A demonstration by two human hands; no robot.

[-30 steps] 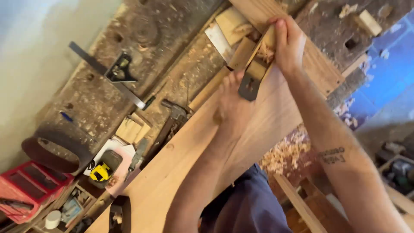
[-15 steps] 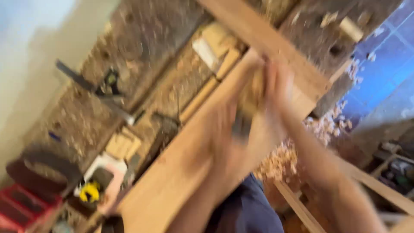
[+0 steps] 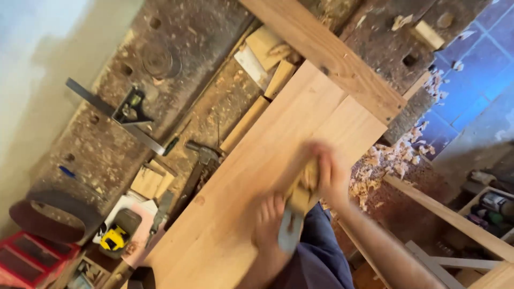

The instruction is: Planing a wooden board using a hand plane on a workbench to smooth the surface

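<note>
A head-worn camera looks down at a wide, pale wooden board [image 3: 257,176] lying along a dark, scarred wooden counter [image 3: 176,59]. Both of the person's hands grip a wooden hand plane with a grey metal sole [image 3: 296,206] that rests on the board's near edge, about midway along its length. The right hand [image 3: 329,171] wraps the front of the plane, fingers closed around it; the left hand [image 3: 267,225] sits at the rear, fingers curled over the body. Both hands and the tool are blurred, so finer detail of the grip cannot be told. A heap of curled, pale wood shavings [image 3: 388,160] lies just beside the board's right edge, which suggests a good deal of planing is already done. The board's surface looks smooth and even, though how much is left to plane cannot be judged from here. The board's far end butts against a thick wooden cross beam [image 3: 326,53]. On the counter to the left lie a metal combination square [image 3: 120,115], a hammer [image 3: 201,160], small wooden blocks [image 3: 152,179] and a yellow tape measure [image 3: 113,239].
</note>
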